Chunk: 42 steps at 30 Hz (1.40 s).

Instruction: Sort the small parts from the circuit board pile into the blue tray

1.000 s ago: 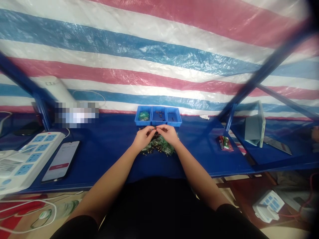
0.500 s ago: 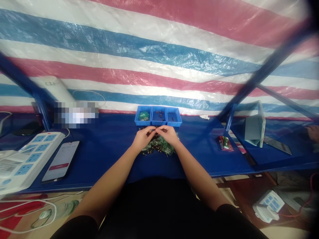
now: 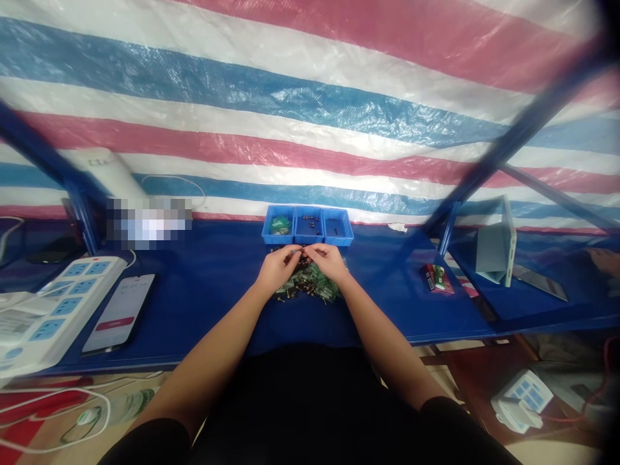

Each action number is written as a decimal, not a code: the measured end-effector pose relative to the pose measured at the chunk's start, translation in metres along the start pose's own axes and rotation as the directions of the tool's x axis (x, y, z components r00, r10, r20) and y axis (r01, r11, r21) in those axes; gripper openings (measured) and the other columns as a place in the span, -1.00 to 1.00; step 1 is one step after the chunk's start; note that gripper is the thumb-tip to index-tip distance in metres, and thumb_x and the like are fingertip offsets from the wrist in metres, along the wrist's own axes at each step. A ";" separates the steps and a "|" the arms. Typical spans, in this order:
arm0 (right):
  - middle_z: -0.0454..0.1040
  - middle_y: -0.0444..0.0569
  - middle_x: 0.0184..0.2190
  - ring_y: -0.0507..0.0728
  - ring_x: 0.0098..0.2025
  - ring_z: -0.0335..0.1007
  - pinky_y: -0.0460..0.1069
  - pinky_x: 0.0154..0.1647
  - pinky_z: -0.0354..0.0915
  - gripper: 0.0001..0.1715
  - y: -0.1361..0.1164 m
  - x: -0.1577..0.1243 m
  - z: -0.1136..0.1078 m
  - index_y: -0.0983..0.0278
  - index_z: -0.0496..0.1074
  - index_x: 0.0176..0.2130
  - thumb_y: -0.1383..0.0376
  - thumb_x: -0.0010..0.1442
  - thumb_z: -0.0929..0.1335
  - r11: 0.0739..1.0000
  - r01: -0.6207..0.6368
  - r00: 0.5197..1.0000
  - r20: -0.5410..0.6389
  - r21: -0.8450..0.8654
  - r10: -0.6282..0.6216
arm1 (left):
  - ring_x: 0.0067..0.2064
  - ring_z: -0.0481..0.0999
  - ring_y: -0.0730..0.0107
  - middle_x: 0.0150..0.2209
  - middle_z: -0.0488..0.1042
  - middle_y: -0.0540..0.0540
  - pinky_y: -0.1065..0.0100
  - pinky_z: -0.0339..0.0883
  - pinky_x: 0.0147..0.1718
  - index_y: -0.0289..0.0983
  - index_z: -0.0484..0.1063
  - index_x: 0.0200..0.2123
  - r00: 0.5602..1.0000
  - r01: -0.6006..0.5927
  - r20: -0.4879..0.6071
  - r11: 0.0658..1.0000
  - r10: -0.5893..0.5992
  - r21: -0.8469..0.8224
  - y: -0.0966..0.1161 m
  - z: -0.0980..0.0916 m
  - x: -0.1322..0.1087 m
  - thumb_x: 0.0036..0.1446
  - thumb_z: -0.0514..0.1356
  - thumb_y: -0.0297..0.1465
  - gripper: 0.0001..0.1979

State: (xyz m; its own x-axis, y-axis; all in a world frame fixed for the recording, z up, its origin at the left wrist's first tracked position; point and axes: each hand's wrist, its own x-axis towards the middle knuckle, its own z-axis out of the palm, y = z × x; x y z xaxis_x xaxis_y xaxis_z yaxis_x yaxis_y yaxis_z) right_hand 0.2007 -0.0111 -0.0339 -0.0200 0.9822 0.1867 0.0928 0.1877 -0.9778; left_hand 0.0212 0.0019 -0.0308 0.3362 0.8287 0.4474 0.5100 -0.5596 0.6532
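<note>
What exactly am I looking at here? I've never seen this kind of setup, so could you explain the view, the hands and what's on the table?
There is no machine here: a person works with two bare hands. The view comes from a camera worn on their head, looking forward and down, so their forearms reach in from below.

The left hand and right hand meet at the fingertips over a pile of small green and dark parts on the blue table. Anything pinched between them is too small to identify.

Just beyond stand three joined blue bins with small items inside. To the left lie a phone and a white power strip; to the right, a small red packet. A striped sheet hangs behind.
</note>
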 end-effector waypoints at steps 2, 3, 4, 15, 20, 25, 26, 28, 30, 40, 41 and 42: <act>0.58 -0.03 -0.36 0.11 -0.36 0.48 -0.01 -0.30 0.39 -0.62 0.002 0.001 0.000 0.24 0.57 -0.31 0.00 0.07 0.40 1.000 0.008 1.000 -0.004 -0.004 -0.008 | -0.39 0.49 0.42 -0.34 0.56 -0.02 0.42 0.34 -0.33 -0.18 0.49 -0.08 1.000 0.000 -0.001 1.000 0.000 0.012 -0.001 0.000 0.000 0.26 0.07 -0.20 -0.70; 0.58 -0.03 -0.35 0.11 -0.35 0.48 -0.01 -0.29 0.40 -0.64 0.003 0.001 0.000 0.24 0.57 -0.30 0.02 0.06 0.41 1.000 0.014 1.000 -0.009 -0.007 -0.014 | -0.40 0.47 0.43 -0.36 0.55 -0.02 0.42 0.32 -0.35 -0.18 0.48 -0.08 1.000 0.001 -0.001 1.000 -0.001 0.017 -0.001 0.000 0.000 0.26 0.07 -0.20 -0.70; 0.58 -0.02 -0.34 0.11 -0.34 0.48 0.00 -0.27 0.40 -0.65 0.004 0.002 0.000 0.24 0.57 -0.30 0.03 0.06 0.42 1.000 0.021 1.000 -0.015 -0.011 -0.021 | -0.42 0.46 0.44 -0.39 0.53 -0.01 0.42 0.31 -0.37 -0.18 0.47 -0.08 1.000 0.002 0.000 1.000 -0.002 0.021 -0.002 0.000 0.000 0.26 0.07 -0.20 -0.70; 0.58 -0.02 -0.30 0.13 -0.29 0.50 0.03 -0.19 0.43 -0.71 0.001 0.000 -0.001 0.23 0.57 -0.27 0.11 0.04 0.45 0.997 0.075 0.994 -0.075 -0.026 -0.077 | -0.45 0.42 0.46 -0.46 0.46 0.04 0.44 0.28 -0.38 -0.18 0.44 -0.06 1.000 0.004 0.030 1.000 -0.004 -0.007 0.000 0.000 0.000 0.24 0.09 -0.19 -0.70; 0.59 -0.02 -0.31 0.12 -0.32 0.52 0.03 -0.21 0.43 -0.67 0.001 0.000 0.000 0.23 0.56 -0.22 0.09 0.04 0.44 0.999 0.047 0.997 -0.060 0.006 -0.046 | -0.43 0.45 0.45 -0.44 0.50 0.02 0.43 0.29 -0.37 -0.20 0.47 -0.09 1.000 -0.009 0.029 1.000 0.009 -0.002 -0.003 0.000 0.000 0.25 0.08 -0.19 -0.70; 0.58 -0.01 -0.36 0.12 -0.38 0.50 0.01 -0.33 0.43 -0.66 0.004 0.002 -0.002 0.25 0.57 -0.28 0.08 -0.01 0.46 1.000 0.018 0.997 -0.075 0.024 -0.016 | -0.43 0.45 0.45 -0.45 0.48 0.03 0.43 0.30 -0.37 -0.17 0.47 -0.08 1.000 -0.001 0.024 1.000 0.001 -0.005 -0.004 0.001 0.000 0.23 0.10 -0.19 -0.71; 0.58 -0.01 -0.38 0.12 -0.39 0.50 0.00 -0.36 0.42 -0.66 0.004 0.003 -0.003 0.26 0.57 -0.28 0.08 -0.01 0.47 1.000 0.012 0.997 -0.080 0.027 -0.009 | -0.43 0.45 0.45 -0.45 0.48 0.03 0.43 0.30 -0.37 -0.17 0.46 -0.06 1.000 0.004 0.022 1.000 -0.004 -0.003 -0.003 0.001 0.000 0.23 0.10 -0.19 -0.70; 0.56 -0.03 -0.44 0.12 -0.42 0.48 -0.01 -0.41 0.40 -0.65 0.003 0.004 -0.006 0.27 0.56 -0.29 0.08 -0.02 0.46 0.999 -0.010 0.992 -0.127 0.047 0.016 | -0.44 0.44 0.46 -0.46 0.47 0.04 0.43 0.30 -0.37 -0.16 0.45 -0.05 1.000 0.009 0.019 1.000 -0.009 -0.001 -0.003 0.001 0.000 0.23 0.10 -0.19 -0.70; 0.55 -0.04 -0.48 0.11 -0.45 0.47 -0.01 -0.43 0.40 -0.63 0.003 0.006 -0.011 0.29 0.55 -0.29 0.08 -0.02 0.46 0.996 -0.039 0.973 -0.223 0.080 0.056 | -0.45 0.43 0.46 -0.46 0.47 0.04 0.43 0.30 -0.38 -0.16 0.46 -0.07 1.000 0.005 0.023 1.000 -0.005 0.003 -0.003 0.001 0.000 0.24 0.09 -0.20 -0.71; 0.57 0.11 -0.20 0.16 -0.28 0.55 0.03 -0.25 0.46 -0.51 0.005 0.014 -0.032 0.36 0.49 -0.13 0.13 -0.01 0.45 0.969 -0.013 0.849 -0.509 0.248 0.141 | -0.44 0.44 0.45 -0.42 0.51 0.01 0.43 0.28 -0.39 -0.19 0.49 -0.13 0.999 0.008 0.042 1.000 -0.008 0.000 -0.004 0.001 0.000 0.24 0.07 -0.22 -0.72; 0.56 0.11 -0.14 0.16 -0.25 0.55 0.04 -0.24 0.47 -0.46 0.004 0.014 -0.033 0.35 0.46 -0.06 0.12 0.00 0.45 0.970 -0.004 0.859 -0.496 0.242 0.127 | -0.44 0.44 0.46 -0.41 0.51 0.01 0.43 0.28 -0.39 -0.19 0.49 -0.13 0.999 0.010 0.045 1.000 -0.010 0.001 -0.004 0.001 0.000 0.24 0.07 -0.23 -0.73; 0.55 0.11 -0.11 0.16 -0.24 0.55 0.04 -0.23 0.47 -0.42 0.004 0.014 -0.033 0.33 0.44 0.00 0.11 0.03 0.43 0.975 -0.001 0.871 -0.479 0.222 0.110 | -0.44 0.44 0.46 -0.41 0.51 0.01 0.44 0.28 -0.39 -0.19 0.49 -0.13 0.999 0.011 0.050 1.000 -0.011 0.001 -0.004 0.001 0.000 0.24 0.07 -0.23 -0.73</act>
State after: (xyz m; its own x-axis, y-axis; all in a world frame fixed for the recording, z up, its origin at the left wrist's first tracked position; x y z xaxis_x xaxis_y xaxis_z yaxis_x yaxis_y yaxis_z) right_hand 0.2337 0.0032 -0.0316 0.4693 0.8773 0.1002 -0.1308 0.1813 -0.9747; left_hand 0.0199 0.0037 -0.0337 0.3694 0.8343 0.4093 0.5143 -0.5503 0.6577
